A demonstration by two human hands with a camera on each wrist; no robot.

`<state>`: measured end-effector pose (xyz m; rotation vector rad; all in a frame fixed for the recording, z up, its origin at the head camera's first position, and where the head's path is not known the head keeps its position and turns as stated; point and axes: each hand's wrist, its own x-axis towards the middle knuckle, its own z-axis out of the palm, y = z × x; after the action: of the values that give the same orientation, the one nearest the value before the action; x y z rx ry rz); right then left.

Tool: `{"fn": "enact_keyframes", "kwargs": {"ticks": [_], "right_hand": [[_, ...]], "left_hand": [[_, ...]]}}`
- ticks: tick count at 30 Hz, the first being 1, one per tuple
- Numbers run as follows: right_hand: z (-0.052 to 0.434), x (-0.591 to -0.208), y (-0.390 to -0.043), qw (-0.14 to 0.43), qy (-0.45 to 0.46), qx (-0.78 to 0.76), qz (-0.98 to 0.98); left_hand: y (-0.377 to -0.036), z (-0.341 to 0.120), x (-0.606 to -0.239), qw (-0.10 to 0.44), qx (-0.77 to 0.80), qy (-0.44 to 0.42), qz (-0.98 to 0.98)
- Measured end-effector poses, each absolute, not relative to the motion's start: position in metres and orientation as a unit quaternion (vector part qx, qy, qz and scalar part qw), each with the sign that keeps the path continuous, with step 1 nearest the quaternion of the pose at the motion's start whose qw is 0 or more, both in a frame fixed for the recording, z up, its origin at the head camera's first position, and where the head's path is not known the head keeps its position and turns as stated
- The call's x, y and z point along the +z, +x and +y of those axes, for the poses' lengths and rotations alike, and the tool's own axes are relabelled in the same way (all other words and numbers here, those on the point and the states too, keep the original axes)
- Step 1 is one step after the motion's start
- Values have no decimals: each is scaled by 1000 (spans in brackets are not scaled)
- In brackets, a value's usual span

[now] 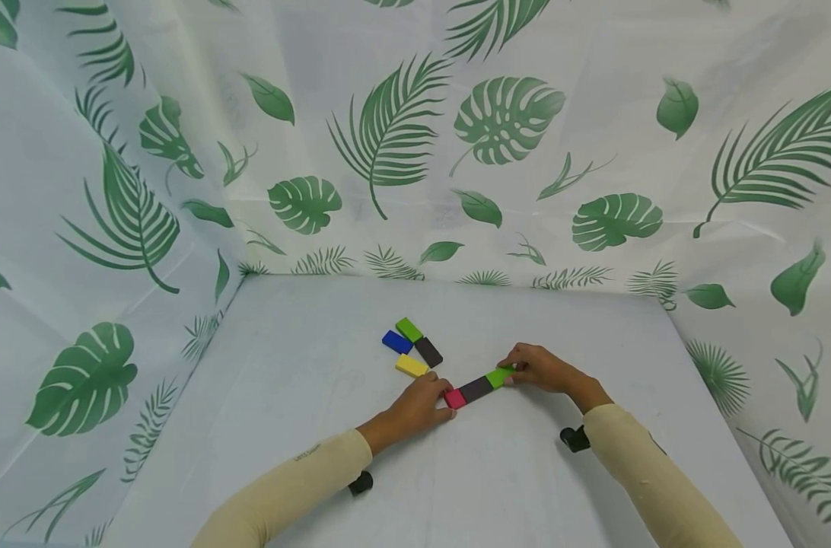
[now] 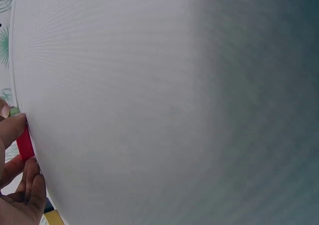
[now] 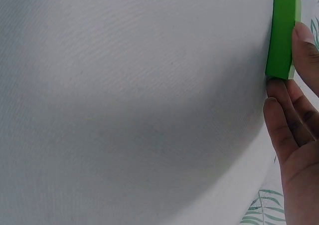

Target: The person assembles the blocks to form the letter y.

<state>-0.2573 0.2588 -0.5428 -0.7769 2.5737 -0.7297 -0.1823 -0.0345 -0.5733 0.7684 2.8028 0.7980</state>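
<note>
A short row of blocks lies on the white table: a red block (image 1: 454,399) at the left end, a black block (image 1: 476,390) in the middle and a green block (image 1: 499,377) at the right end. My left hand (image 1: 414,403) holds the red block between thumb and fingers; in the left wrist view the red block (image 2: 25,144) shows between the fingertips. With thumb and fingers, my right hand (image 1: 546,371) pinches the green block. The right wrist view shows the thumb on the side of the green block (image 3: 281,33) and fingertips at its end.
Behind the left hand lie a yellow block (image 1: 411,365), a blue block (image 1: 397,342), a second black block (image 1: 428,352) and a second green block (image 1: 409,329), close together. A leaf-patterned sheet (image 1: 415,152) hangs around the white table (image 1: 306,350) at the back and sides.
</note>
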Motion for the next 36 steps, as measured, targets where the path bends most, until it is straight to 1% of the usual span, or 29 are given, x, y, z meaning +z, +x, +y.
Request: {"fn": "enact_keyframes", "kwargs": {"ticks": [8,16,20,26,36], "right_hand": [[261,-545,-257,157,-286,-253,911],[261,-546,-257,149,-291,-257,910],[261,-546,-257,155,-282,-252,913],[261,-544,-259,171,-269,-249,914],[261,-547,-260,173,-267,-253,914]], "left_hand": [[-183,-34,-574,61,260,260,928],[-182,-34,-572,61,253,257,931],[-181,-33,-571,65,252,255,931],[-180,-33,-568,85,244,243,935],[-173,-39,-562,100,246,239,934]]}}
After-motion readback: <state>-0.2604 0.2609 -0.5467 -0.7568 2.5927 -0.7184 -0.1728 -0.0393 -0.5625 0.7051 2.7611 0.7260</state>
